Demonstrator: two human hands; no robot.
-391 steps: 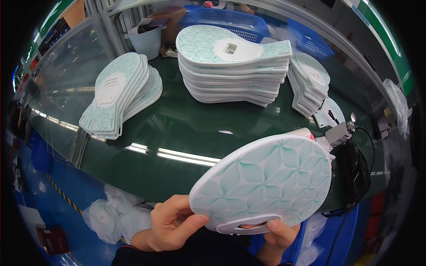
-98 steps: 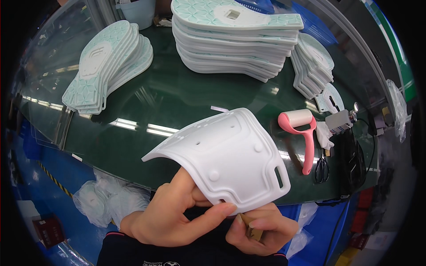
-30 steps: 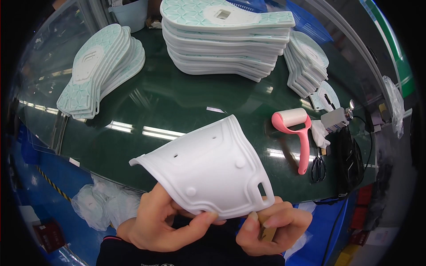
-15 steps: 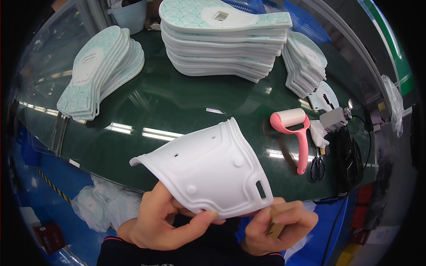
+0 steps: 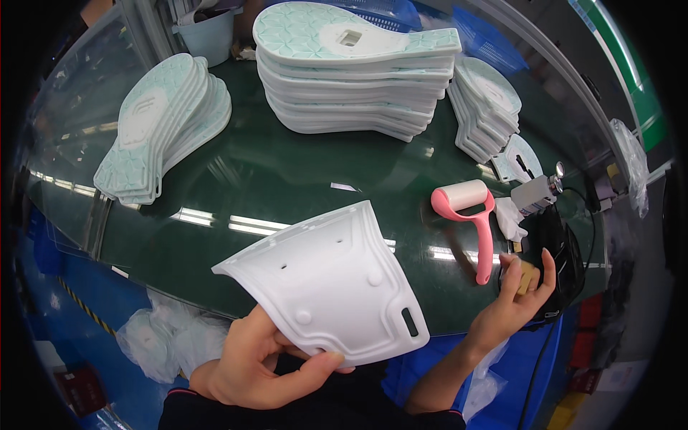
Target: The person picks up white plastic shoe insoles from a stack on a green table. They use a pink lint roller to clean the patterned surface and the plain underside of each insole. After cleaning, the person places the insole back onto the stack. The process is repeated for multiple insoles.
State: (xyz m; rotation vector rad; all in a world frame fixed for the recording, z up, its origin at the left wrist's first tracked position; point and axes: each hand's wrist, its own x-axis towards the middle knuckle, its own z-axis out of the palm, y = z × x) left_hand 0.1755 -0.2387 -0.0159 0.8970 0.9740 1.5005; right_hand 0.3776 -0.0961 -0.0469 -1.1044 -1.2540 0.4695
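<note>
A curved white molded plastic panel [image 5: 330,287], with small holes, two round bumps and a slot near one corner, is held up over the near table edge. My left hand [image 5: 276,358] is closed on its lower edge, thumb on the face and fingers behind. Off to the right, my right hand [image 5: 512,304] has a small tan block [image 5: 527,278] between its fingers, beside the handle of a pink-handled lint roller [image 5: 481,215]. The block's exact kind is unclear.
A tall stack of white and mint-green paddle-shaped panels [image 5: 351,93] stands at the back. Smaller stacks sit at left [image 5: 154,129] and right [image 5: 487,107]. By the right edge are a white pump bottle [image 5: 534,195], a crumpled tissue [image 5: 510,218] and a black pouch [image 5: 562,258].
My right hand has left the panel's lower right corner and moved right and away with the tan block, now covering the scissors. The panel has tilted slightly in my left hand.
</note>
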